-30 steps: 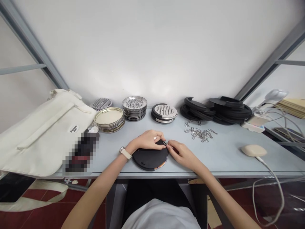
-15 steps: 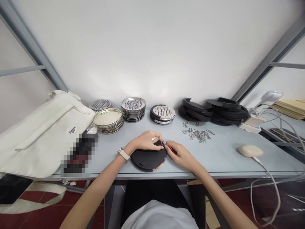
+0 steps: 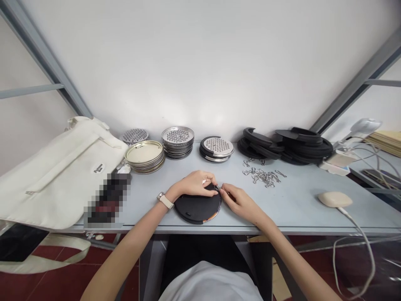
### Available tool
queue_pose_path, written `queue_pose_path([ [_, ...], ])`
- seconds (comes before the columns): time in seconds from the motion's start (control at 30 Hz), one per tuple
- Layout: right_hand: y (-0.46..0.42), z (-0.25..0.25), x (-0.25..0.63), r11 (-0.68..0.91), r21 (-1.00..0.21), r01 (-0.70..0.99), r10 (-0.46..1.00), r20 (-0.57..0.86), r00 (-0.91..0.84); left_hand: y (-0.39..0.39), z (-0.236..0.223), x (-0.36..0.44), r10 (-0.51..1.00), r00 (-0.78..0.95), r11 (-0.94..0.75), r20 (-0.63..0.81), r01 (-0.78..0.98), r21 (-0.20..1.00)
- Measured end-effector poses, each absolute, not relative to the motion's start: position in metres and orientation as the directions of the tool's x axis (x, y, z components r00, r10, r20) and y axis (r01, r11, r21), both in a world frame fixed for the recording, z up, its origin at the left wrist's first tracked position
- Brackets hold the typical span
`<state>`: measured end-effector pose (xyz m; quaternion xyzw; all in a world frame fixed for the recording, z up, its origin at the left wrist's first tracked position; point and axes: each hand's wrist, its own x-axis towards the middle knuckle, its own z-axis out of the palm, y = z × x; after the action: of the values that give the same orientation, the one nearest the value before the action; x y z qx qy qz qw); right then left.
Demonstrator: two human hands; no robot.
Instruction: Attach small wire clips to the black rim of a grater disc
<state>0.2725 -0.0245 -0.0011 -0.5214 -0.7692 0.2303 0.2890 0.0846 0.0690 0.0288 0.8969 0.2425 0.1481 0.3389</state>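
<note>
A round black disc [image 3: 197, 209] with a shiny, partly orange edge lies flat near the front of the table. Across its far side rests my left hand [image 3: 198, 184], its thumb and fingertips closed around a small metal clip [image 3: 216, 188] at the disc's upper right rim. From the right, my right hand [image 3: 236, 199] pinches at the same clip. The fingers hide most of the clip, so I cannot tell whether it is fastened to the disc. More metal clips [image 3: 263, 177] lie in a loose pile behind my right hand.
Along the wall stand gold-coloured lids [image 3: 144, 154], grater discs [image 3: 178, 138], a black-rimmed grater [image 3: 218, 146] and piles of black rings [image 3: 300, 146]. A white bag [image 3: 62, 175] covers the left end. A cream corded device [image 3: 335, 199] and a charger [image 3: 340, 159] sit at right.
The whole view has shifted slightly, with things sitting a little further right. My hands hold nearly the same pose at the disc's rim, with only small finger movement around the clip.
</note>
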Motion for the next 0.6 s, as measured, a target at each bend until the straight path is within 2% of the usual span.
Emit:
queue_pose_path([
  [0.43, -0.0231, -0.0020, 0.2747, 0.344, -0.651, 0.676, 0.939, 0.232, -0.255, 0.0672, 0.0313, 0.0856, 0.542, 0.833, -0.663, 0.107, 0.347, 0.663],
  [0.6, -0.0240, 0.0002, 0.2743, 0.373, -0.648, 0.664, 0.927, 0.226, -0.300, 0.0665, 0.0324, 0.0850, 0.538, 0.834, -0.682, 0.123, 0.345, 0.644],
])
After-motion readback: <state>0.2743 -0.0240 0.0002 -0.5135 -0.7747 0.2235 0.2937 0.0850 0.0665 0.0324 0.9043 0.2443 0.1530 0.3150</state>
